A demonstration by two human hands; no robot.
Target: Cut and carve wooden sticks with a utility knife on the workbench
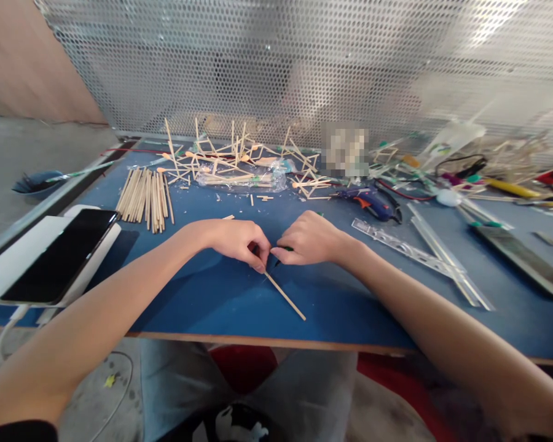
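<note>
At nine o'clock, straight wooden sticks (146, 197) are piled on the blue table (203, 301). At six o'clock, a slim, pale wooden stick (286, 296) is pinched by the left hand (240, 241); by the right hand (308, 239), a mostly hidden, dark-tipped object (277, 263) is gripped.

A thin, straight, pale wooden stick (286, 298) slants toward me from my left hand (242, 241); a dark, narrow tool (277, 263), mostly hidden, pokes from my right hand (308, 239).

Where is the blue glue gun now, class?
In the head view, the glue gun lies right of centre, beyond the right hand and just past the clear ruler.
</note>
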